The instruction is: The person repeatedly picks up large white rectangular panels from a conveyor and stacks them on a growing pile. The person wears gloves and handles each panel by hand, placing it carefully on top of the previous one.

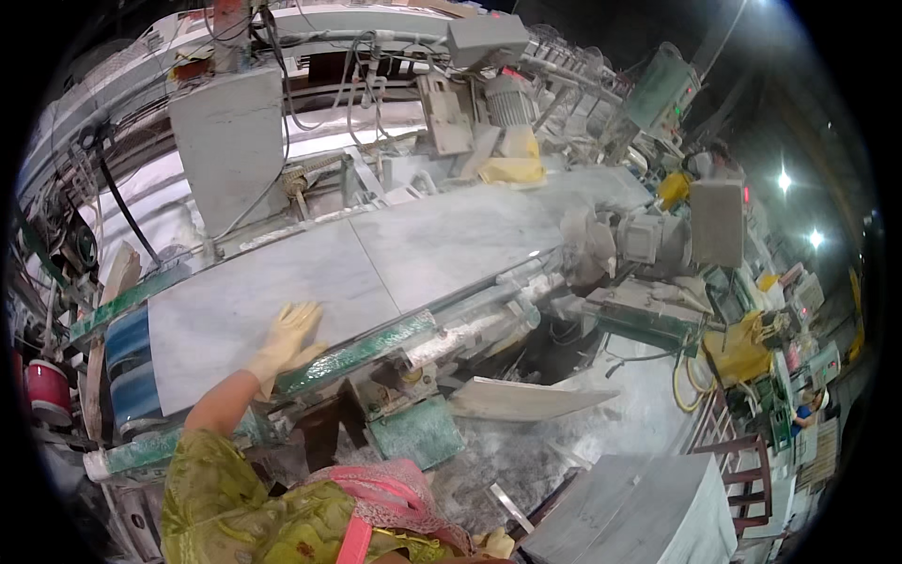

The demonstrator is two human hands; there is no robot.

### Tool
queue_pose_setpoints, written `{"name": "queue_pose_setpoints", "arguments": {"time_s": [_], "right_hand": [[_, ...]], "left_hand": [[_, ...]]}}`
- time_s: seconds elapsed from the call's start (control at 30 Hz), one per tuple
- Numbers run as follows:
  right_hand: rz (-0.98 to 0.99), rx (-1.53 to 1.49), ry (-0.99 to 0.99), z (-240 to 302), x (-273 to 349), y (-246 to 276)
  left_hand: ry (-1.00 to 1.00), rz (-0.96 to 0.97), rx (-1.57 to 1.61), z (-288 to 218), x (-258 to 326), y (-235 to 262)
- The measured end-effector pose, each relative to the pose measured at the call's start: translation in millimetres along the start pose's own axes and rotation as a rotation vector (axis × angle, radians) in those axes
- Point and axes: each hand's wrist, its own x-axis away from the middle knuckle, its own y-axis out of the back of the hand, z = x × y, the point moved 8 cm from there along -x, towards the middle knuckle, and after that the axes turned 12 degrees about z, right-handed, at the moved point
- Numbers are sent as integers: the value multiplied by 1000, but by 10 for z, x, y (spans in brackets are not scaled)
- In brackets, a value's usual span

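Note:
My left hand, in a pale yellow glove, lies flat on a grey-white marble-look slab, close to its near edge. Its fingers are stretched out and grip nothing. A second slab of the same kind meets the first along a thin seam, and both lie on a conveyor with blue belts showing at the left end. Low in the picture, only a bit of my gloved right hand shows, beside a stack of pale slabs; its fingers are mostly hidden.
A green conveyor rail runs along the near side. Past the second slab stands a dusty motor. A broken slab piece leans below the conveyor. Machinery with a grey panel lines the far side. Another person is far right.

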Motion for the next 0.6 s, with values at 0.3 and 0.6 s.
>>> {"name": "queue_pose_setpoints", "arguments": {"time_s": [0.3,0.6], "right_hand": [[10,2,92,953,980,-654],[78,-38,259,1131,1263,-1060]], "left_hand": [[-71,11,-44,590,1337,250],[141,96,-24,1523,2971,502]]}}
